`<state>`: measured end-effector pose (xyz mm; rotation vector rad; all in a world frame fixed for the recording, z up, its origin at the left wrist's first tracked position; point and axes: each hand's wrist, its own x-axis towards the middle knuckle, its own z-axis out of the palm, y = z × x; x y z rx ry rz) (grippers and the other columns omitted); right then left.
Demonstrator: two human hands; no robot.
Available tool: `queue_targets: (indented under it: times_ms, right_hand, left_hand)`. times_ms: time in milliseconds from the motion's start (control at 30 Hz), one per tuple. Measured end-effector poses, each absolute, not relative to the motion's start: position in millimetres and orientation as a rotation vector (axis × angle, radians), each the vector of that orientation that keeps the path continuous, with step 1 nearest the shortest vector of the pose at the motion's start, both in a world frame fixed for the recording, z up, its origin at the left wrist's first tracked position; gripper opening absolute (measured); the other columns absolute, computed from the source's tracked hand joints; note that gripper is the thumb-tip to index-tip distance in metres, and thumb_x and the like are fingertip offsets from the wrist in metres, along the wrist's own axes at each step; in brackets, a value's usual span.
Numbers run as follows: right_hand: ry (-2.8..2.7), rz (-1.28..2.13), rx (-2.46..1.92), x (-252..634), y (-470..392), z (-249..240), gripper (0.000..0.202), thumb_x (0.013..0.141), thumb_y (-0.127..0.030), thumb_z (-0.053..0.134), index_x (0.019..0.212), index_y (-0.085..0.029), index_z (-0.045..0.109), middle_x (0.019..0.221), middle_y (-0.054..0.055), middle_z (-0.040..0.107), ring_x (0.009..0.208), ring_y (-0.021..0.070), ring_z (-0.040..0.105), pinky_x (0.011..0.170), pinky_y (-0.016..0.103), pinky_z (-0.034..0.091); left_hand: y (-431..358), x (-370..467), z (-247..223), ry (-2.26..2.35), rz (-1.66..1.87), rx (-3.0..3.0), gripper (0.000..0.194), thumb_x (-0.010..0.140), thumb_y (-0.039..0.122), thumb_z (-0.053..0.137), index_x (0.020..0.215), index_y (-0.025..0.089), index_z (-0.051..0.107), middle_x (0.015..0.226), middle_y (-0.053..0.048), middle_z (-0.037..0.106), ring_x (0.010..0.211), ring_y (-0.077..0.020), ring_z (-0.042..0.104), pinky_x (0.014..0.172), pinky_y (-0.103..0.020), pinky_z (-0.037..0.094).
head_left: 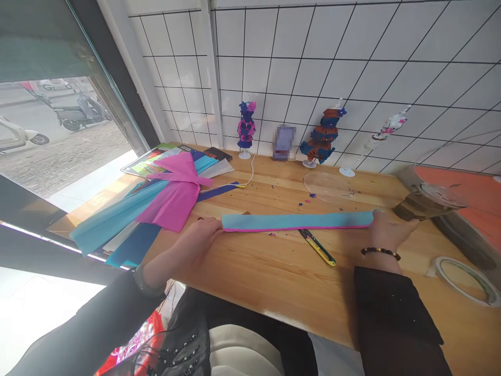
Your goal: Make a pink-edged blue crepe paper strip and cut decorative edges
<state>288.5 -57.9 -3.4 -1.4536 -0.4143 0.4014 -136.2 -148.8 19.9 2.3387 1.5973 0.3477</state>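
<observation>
A long, narrow strip of light blue paper (297, 221) with a pink layer along its lower edge stretches across the wooden table. Its left end is pinched in my left hand (204, 231), fingers closed. At the other end, my right hand (385, 231) grips the strip between thumb and fingers; some of those fingers are hidden. A small yellow-and-dark cutting tool (319, 248) lies just below the strip, its tip reaching the strip's lower edge. Small scraps of pink and blue paper (274, 234) lie scattered near the strip.
Pink sheets (176, 201) and blue sheets (117, 214) are piled at the left. Small decorated stands (246, 128) line the tiled wall. A clear plastic disc (326, 186) lies at the back; a lidded cup (420, 201) and tape roll (465, 279) are at right.
</observation>
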Motion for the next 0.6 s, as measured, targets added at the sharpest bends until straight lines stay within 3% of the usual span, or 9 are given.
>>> queue_targets:
  times_ms: [67, 100, 167, 267, 367, 467, 600]
  right_hand:
    - [-0.724, 0.035, -1.606, 270, -64, 1, 0.075, 0.055, -0.004, 0.063, 0.125, -0.013, 0.037, 0.142, 0.017, 0.024, 0.133, 0.0251, 0.013, 0.11, 0.043, 0.008]
    - [-0.959, -0.122, -1.645, 255, -68, 2, 0.073, 0.058, -0.008, 0.064, 0.126, -0.012, 0.038, 0.14, 0.019, 0.028, 0.133, 0.0276, 0.014, 0.109, 0.047, 0.005]
    - [-1.343, -0.145, -1.463, 216, -77, 1, 0.056, 0.07, -0.018, 0.057, 0.124, -0.017, 0.042, 0.133, 0.013, 0.04, 0.128, 0.0246, 0.027, 0.106, 0.05, 0.015]
    - [-1.911, 0.079, -1.123, 149, -91, -4, 0.043, 0.08, -0.026, 0.049, 0.122, -0.021, 0.044, 0.127, 0.009, 0.048, 0.125, 0.0214, 0.033, 0.104, 0.047, 0.024]
    - [-2.245, 0.27, -0.937, 97, -100, -8, 0.051, 0.081, -0.033, 0.05, 0.128, -0.018, 0.039, 0.128, 0.011, 0.047, 0.127, 0.0236, 0.031, 0.103, 0.046, 0.028]
    - [-2.438, 0.236, -0.898, 73, -105, -9, 0.06, 0.076, -0.041, 0.057, 0.129, -0.018, 0.04, 0.128, 0.012, 0.048, 0.124, 0.0292, 0.033, 0.101, 0.052, 0.027]
    - [-2.524, 0.05, -0.934, 68, -107, -12, 0.038, 0.083, -0.021, 0.047, 0.121, -0.02, 0.05, 0.122, 0.011, 0.054, 0.12, 0.0281, 0.038, 0.099, 0.055, 0.025]
  left_hand:
    - [-151, -134, 18, 1.57, 0.3, 2.425, 0.023, 0.086, 0.03, 0.036, 0.089, 0.018, 0.056, 0.087, -0.008, 0.059, 0.083, -0.0199, 0.054, 0.079, -0.033, 0.041]
    - [-152, -134, 17, 1.551, 0.278, 2.471, 0.023, 0.086, 0.029, 0.036, 0.092, 0.018, 0.055, 0.089, -0.008, 0.058, 0.086, -0.0201, 0.054, 0.08, -0.033, 0.04]
    - [-153, -135, 15, 1.492, 0.241, 2.573, 0.022, 0.086, 0.025, 0.037, 0.097, 0.017, 0.054, 0.093, -0.009, 0.057, 0.089, -0.02, 0.053, 0.081, -0.033, 0.04]
    - [-153, -139, 12, 1.456, 0.216, 2.726, 0.024, 0.087, 0.018, 0.033, 0.099, 0.016, 0.053, 0.094, -0.009, 0.057, 0.091, -0.0197, 0.052, 0.08, -0.032, 0.04]
    - [-155, -142, 8, 1.506, 0.215, 2.823, 0.028, 0.085, 0.009, 0.029, 0.097, 0.017, 0.052, 0.089, -0.008, 0.056, 0.084, -0.0183, 0.054, 0.073, -0.031, 0.041]
    - [-158, -144, 6, 1.516, 0.175, 2.84, 0.032, 0.08, 0.002, 0.03, 0.097, 0.017, 0.052, 0.089, -0.008, 0.055, 0.076, -0.016, 0.054, 0.067, -0.029, 0.042]
    - [-160, -143, 7, 1.482, 0.189, 2.81, 0.031, 0.081, 0.006, 0.031, 0.102, 0.017, 0.052, 0.092, -0.008, 0.056, 0.082, -0.0165, 0.055, 0.069, -0.028, 0.044]
